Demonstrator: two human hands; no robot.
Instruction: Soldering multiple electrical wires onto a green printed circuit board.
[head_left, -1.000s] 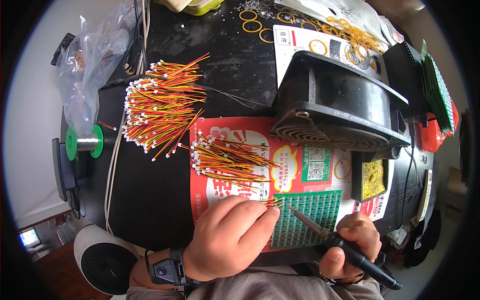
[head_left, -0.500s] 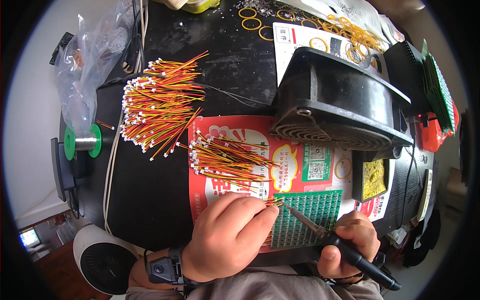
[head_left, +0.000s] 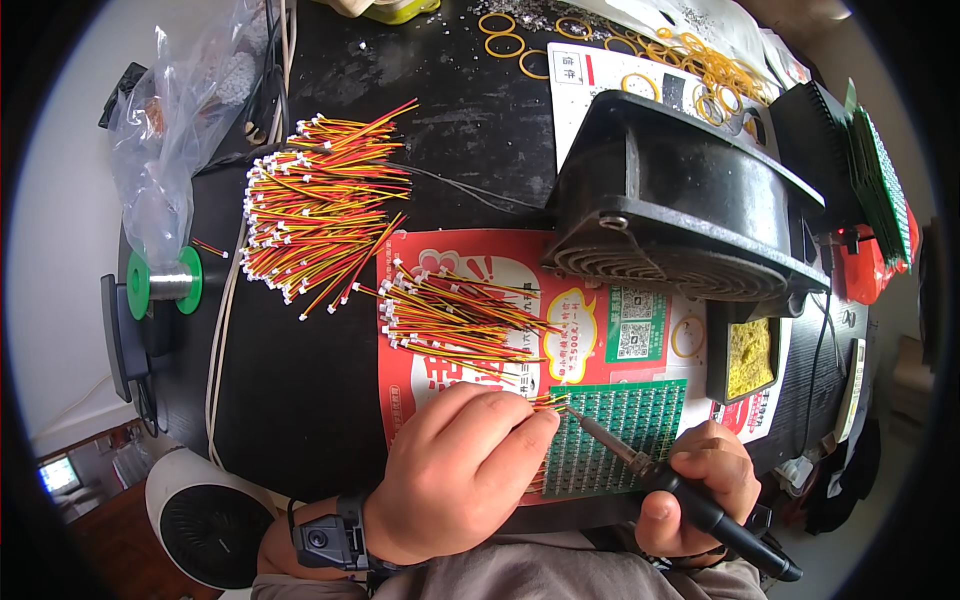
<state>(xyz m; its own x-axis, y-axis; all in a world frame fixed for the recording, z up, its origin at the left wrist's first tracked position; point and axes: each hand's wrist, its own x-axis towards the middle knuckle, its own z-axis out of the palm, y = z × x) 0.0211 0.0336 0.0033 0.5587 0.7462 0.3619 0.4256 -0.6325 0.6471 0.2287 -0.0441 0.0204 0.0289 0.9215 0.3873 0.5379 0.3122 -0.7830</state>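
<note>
Black wrist device (head_left: 325, 538): one boxy, hard-looking unit is sitting on the left wrist, on a dark strap.
Left hand (head_left: 462, 475): it is arching palm-down, back of the hand upward, thumb and forefinger pinching thin wires (head_left: 550, 402) at the green board's left edge; the remaining fingers are curling under, partly hidden.
Right hand (head_left: 705, 490): it is wrapping round the iron, thumb below and fingers bent above, closed together on the handle.
Soldering iron (head_left: 708, 517): one, smooth black handle with a slim metal shaft, is slanting up and leftward; its tip is pointing at the pinched wire ends, contact too small to tell.
Green circuit board (head_left: 645, 410): one flat panel, patterned in fine repeating rows, is lying under the iron's shaft.
Red printed sheet (head_left: 400, 250): one, it is lying beneath the board and the smaller wire bunch (head_left: 455, 315).
Yellow sponge (head_left: 750, 358): one, rough and porous, is sitting in a dark tray.
Black fan (head_left: 690, 180): one, ridged-grilled, is standing beyond the board.
Larger wire pile (head_left: 320, 210): red and yellow strands with white connectors, too many to count, are spreading over the black table (head_left: 300, 400).
Solder spool (head_left: 172, 287): one, green-flanged, is standing by the crinkled clear bag (head_left: 165, 150).
Rubber bands (head_left: 715, 70): a tangled heap is lying farthest away.
</note>
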